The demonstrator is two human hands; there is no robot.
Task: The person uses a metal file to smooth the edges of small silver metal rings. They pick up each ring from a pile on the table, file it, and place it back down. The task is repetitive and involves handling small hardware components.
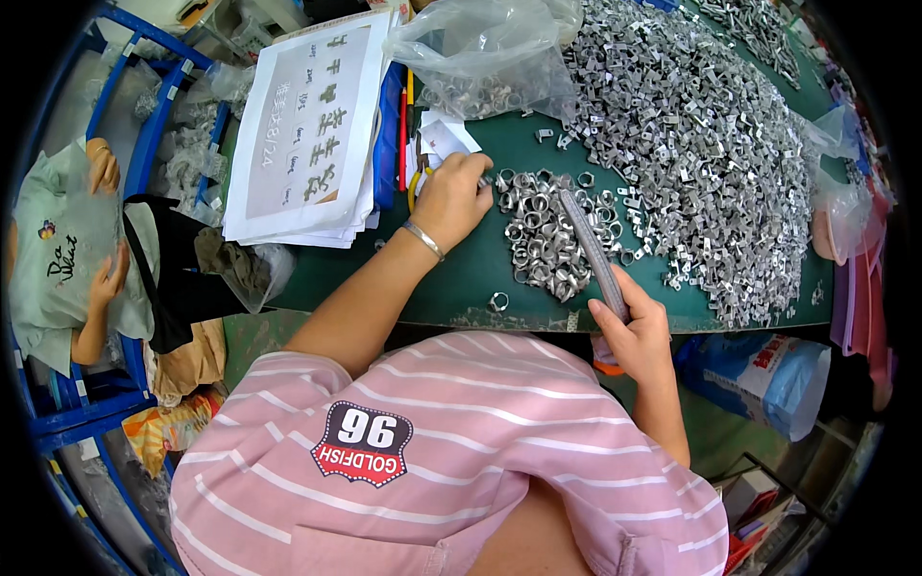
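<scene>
My left hand [453, 200] is closed at the left edge of a small heap of silvery ring-shaped metal clamps [552, 240]. A bit of grey metal shows at its fingertips, mostly hidden by the fingers. In my right hand [636, 336], at the table's front edge, is a long flat grey metal bar [594, 245], possibly a file. The bar slants up to the left, over the heap, its far end among the clamps. One loose clamp [497, 301] lies apart, near the front edge. The green table [442, 288] carries all this.
A large pile of small metal brackets [701, 144] covers the table's right side. Printed sheets [303, 134] lie at the left beside a blue tray [387, 134] and a red pencil [402, 139]. A clear plastic bag [480, 43] stands behind. Another person [82, 250] is at far left.
</scene>
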